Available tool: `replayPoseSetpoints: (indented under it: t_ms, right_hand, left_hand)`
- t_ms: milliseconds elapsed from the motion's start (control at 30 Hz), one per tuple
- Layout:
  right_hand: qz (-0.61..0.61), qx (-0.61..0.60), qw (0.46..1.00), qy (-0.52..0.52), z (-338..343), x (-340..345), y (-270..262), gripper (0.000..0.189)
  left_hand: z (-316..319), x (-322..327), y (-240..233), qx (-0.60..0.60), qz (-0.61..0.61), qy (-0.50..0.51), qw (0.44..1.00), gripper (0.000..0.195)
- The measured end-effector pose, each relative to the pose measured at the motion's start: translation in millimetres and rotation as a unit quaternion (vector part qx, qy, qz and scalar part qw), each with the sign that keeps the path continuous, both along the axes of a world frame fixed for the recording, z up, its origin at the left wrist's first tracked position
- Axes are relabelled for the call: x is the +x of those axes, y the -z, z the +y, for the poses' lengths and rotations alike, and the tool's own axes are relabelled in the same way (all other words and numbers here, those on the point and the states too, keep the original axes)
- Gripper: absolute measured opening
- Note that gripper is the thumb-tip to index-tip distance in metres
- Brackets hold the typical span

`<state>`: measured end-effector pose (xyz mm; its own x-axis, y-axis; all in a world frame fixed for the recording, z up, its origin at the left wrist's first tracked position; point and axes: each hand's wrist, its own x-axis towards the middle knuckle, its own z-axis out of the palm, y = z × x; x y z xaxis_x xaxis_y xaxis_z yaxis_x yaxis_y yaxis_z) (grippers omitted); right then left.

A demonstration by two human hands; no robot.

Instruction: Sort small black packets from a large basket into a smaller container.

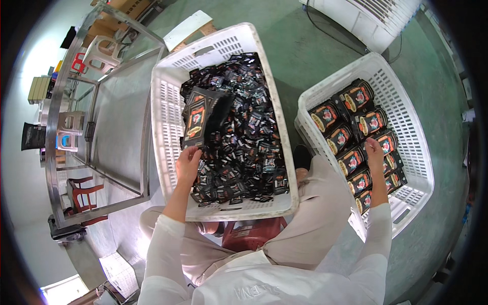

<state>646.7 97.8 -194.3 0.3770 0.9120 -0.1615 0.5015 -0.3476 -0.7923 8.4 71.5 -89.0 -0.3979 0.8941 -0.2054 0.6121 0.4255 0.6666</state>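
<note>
A white plastic crate (288, 152) in front of me is heaped with small shiny black packets (248, 118). On the heap's left side lie larger flat black pouches (196, 118) with orange printed fronts, overlapping one another. My left hand (187, 166) has its fingertips closed at the lower edge of the top pouch. To the right, a second white crate (413, 137) holds rows of plump black pouches (369, 122) with colourful printed fronts. My right hand (375, 154) is over these rows, its fingers bent close to the pouches; whether it grips one is unclear.
A metal frame table (146, 133) stands at the left, with plastic stools (101, 53) and a reddish chair (85, 194) beyond it. A white slatted appliance (362, 19) with a cable is at the top right. Under the near crate edge sits a red stool (249, 234).
</note>
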Motion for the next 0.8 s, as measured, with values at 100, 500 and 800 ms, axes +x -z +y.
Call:
replayPoseSetpoints:
  t_ms: [100, 500, 800]
  right_hand:
    - [0.086, 0.025, 0.996, -0.027, 4.6, -80.4, -63.0, 0.03]
    - [0.009, 0.075, 0.954, -0.291, 6.9, -259.0, -200.2, 0.028]
    - [-0.074, 0.236, 0.79, -0.561, -17.9, -419.9, -202.3, 0.03]
  left_hand:
    - [10.3, -28.6, -5.3, 0.036, 0.151, 0.066, 0.986, 0.041]
    - [33.9, -70.3, 11.8, -0.012, 0.269, 0.243, 0.932, 0.013]
    - [19.1, -38.9, -17.4, 0.065, 0.177, 0.208, 0.96, 0.037]
